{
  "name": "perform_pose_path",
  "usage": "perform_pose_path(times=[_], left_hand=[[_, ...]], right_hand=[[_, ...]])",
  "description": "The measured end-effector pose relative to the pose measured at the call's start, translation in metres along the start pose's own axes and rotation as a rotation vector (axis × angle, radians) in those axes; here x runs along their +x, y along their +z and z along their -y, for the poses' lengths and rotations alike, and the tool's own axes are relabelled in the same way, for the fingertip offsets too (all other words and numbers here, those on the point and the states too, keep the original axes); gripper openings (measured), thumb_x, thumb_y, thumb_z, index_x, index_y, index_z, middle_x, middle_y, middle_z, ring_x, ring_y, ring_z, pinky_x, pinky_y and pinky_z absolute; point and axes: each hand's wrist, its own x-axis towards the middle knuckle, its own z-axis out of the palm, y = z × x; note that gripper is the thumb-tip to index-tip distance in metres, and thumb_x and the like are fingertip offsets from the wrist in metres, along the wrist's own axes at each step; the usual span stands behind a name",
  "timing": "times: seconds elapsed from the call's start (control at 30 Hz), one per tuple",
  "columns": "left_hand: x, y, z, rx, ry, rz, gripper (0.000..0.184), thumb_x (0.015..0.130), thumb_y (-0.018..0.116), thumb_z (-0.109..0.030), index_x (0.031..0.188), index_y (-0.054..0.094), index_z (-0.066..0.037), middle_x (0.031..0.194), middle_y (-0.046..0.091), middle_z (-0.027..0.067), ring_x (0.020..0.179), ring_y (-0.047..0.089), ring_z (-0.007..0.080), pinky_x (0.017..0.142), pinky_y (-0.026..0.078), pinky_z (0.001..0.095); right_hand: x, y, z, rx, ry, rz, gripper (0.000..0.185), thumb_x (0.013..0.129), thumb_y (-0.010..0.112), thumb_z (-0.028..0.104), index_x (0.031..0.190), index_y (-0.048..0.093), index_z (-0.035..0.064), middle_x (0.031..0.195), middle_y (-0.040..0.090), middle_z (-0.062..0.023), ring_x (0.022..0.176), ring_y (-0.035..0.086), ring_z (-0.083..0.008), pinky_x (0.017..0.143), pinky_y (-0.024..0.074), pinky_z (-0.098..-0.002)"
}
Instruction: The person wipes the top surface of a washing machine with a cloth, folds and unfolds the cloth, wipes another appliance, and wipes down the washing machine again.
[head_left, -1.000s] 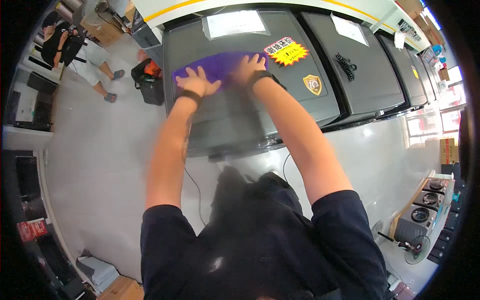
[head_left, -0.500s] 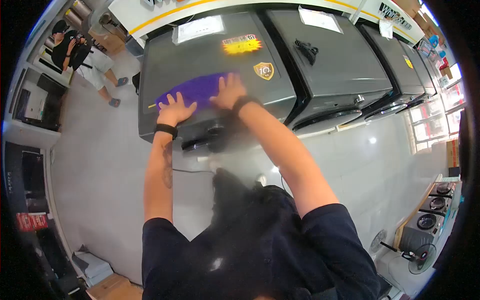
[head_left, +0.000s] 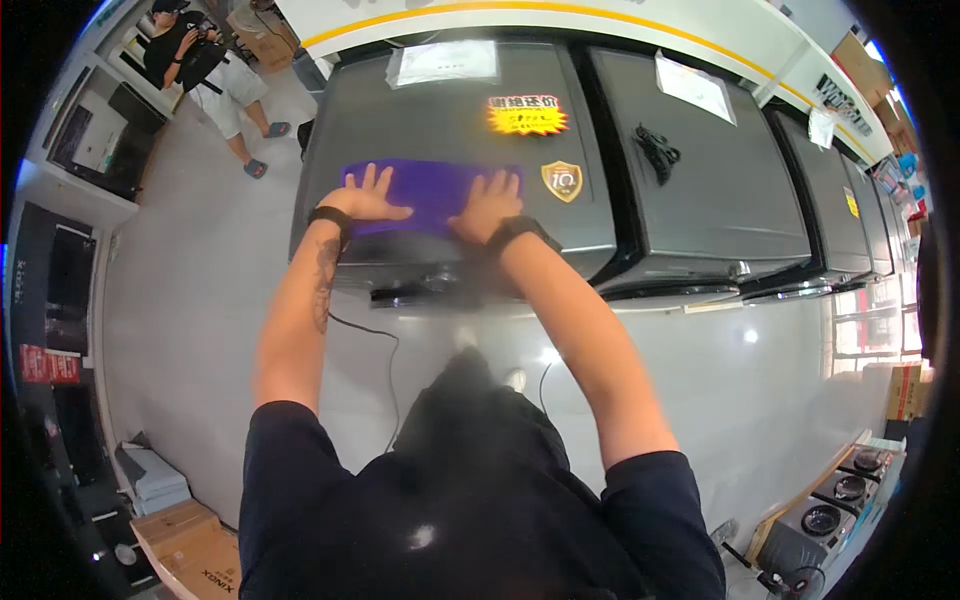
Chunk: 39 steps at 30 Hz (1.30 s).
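A purple cloth [head_left: 430, 187] lies spread in a rough rectangle on the dark grey top of a front-loading washing machine [head_left: 340, 120], close to its front edge. My left hand [head_left: 372, 197] rests flat on the cloth's left part, fingers apart and thumb pointing right. On the right part, my right hand [head_left: 487, 207] also lies flat with fingers stretched out. Neither hand grips anything. Just right of the cloth is a gold shield sticker [head_left: 562, 181]. Behind it sits a yellow starburst label [head_left: 527, 117], and a paper sheet in a clear sleeve [head_left: 443, 63] lies at the back.
More dark machines stand to the right, one with a coiled black cable [head_left: 656, 153] on top. A person [head_left: 205, 70] in a black shirt stands at the back left. A thin cord [head_left: 394, 370] trails over the floor. A cardboard box [head_left: 185, 545] is at lower left.
The cloth has gone from a curved shape to a flatter rectangle. My left hand has turned, its thumb now pointing right. The view has shifted, and both hands stay on the cloth.
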Motion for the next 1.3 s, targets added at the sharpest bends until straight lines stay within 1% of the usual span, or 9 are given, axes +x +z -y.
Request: perform_pose_path(times=[0.1,0.2,0.47,0.63,0.8,1.1,1.2,1.27,1.3], left_hand=[[0.014,-0.016,0.011,0.026,0.021,0.050,0.121,0.075,0.059,-0.081,0.162,0.000,-0.020,0.166,-0.012,0.0166,0.149,-0.011,0.0513,0.120,0.006,0.0600],[0.027,-0.025,0.034,0.024,-0.007,-0.015,0.119,0.071,0.057,-0.085,0.162,0.013,-0.021,0.168,0.003,0.0150,0.151,0.002,0.0490,0.122,0.010,0.0550],[0.097,-0.084,0.072,0.124,-0.014,-0.087,0.119,0.068,0.065,-0.079,0.161,0.010,-0.028,0.168,0.002,0.0086,0.151,0.011,0.0459,0.122,0.018,0.0492],[0.154,-0.136,0.070,0.175,0.064,-0.068,0.120,0.069,0.075,-0.064,0.161,0.007,-0.026,0.168,0.000,0.0090,0.150,0.010,0.0483,0.120,0.018,0.0568],[0.200,-0.171,0.075,0.163,0.212,-0.110,0.123,0.068,0.082,-0.053,0.161,0.009,-0.020,0.168,0.002,0.0143,0.150,0.007,0.0496,0.119,0.019,0.0594],[0.257,-0.193,0.081,0.116,0.352,-0.406,0.109,0.053,0.089,-0.034,0.149,0.040,-0.019,0.146,0.048,0.0048,0.125,0.056,0.0292,0.101,0.048,0.0449],[0.237,-0.201,0.074,-0.005,0.270,-0.249,0.104,0.058,0.084,-0.028,0.151,0.038,-0.019,0.150,0.045,0.0074,0.127,0.055,0.0324,0.103,0.047,0.0469],[0.253,-0.189,0.075,0.042,0.302,-0.259,0.101,0.070,0.083,-0.031,0.156,0.031,-0.022,0.166,0.016,0.0115,0.151,0.011,0.0440,0.121,0.017,0.0553],[0.233,-0.186,0.075,0.046,0.282,-0.228,0.102,0.072,0.081,-0.033,0.158,0.026,-0.023,0.167,0.009,0.0120,0.150,0.012,0.0454,0.121,0.018,0.0552]], right_hand=[[0.009,0.016,0.022,-0.179,0.023,-0.041,0.088,0.096,0.049,0.059,0.156,0.024,-0.0009,0.158,0.020,-0.0352,0.146,0.018,-0.0545,0.115,0.0293,-0.0589],[0.040,0.025,0.063,-0.281,0.158,0.094,0.090,0.094,0.061,0.046,0.161,0.011,0.0120,0.166,0.011,-0.0203,0.152,0.008,-0.0445,0.119,0.0190,-0.0598],[0.112,0.015,0.115,-0.341,0.175,0.146,0.083,0.097,0.055,0.047,0.160,0.015,0.0095,0.162,0.022,-0.0231,0.143,0.030,-0.0489,0.103,0.0420,-0.0609],[0.159,0.019,0.142,-0.440,0.110,0.061,0.053,0.104,0.038,0.038,0.144,0.051,0.0064,0.152,0.039,-0.0260,0.135,0.043,-0.0510,0.090,0.0482,-0.0676],[0.186,0.006,0.159,-0.516,-0.061,0.095,0.039,0.095,0.056,0.025,0.129,0.066,0.0075,0.138,0.056,-0.0240,0.126,0.053,-0.0469,0.080,0.0539,-0.0637],[0.231,-0.039,0.193,-0.614,-0.307,0.303,0.039,0.091,0.061,0.027,0.122,0.070,0.0047,0.124,0.068,-0.0183,0.094,0.072,-0.0347,0.073,0.0579,-0.0516],[0.206,-0.051,0.187,-0.653,-0.405,0.156,0.036,0.090,0.063,0.026,0.117,0.072,0.0048,0.124,0.068,-0.0173,0.095,0.073,-0.0319,0.079,0.0583,-0.0497],[0.205,-0.019,0.164,-0.669,-0.448,-0.156,0.034,0.088,0.065,0.025,0.114,0.073,0.0052,0.120,0.070,-0.0170,0.096,0.073,-0.0303,0.080,0.0585,-0.0481],[0.205,-0.018,0.163,-0.684,-0.368,-0.052,0.036,0.088,0.066,0.025,0.117,0.072,0.0047,0.120,0.070,-0.0169,0.096,0.073,-0.0300,0.080,0.0585,-0.0481]])
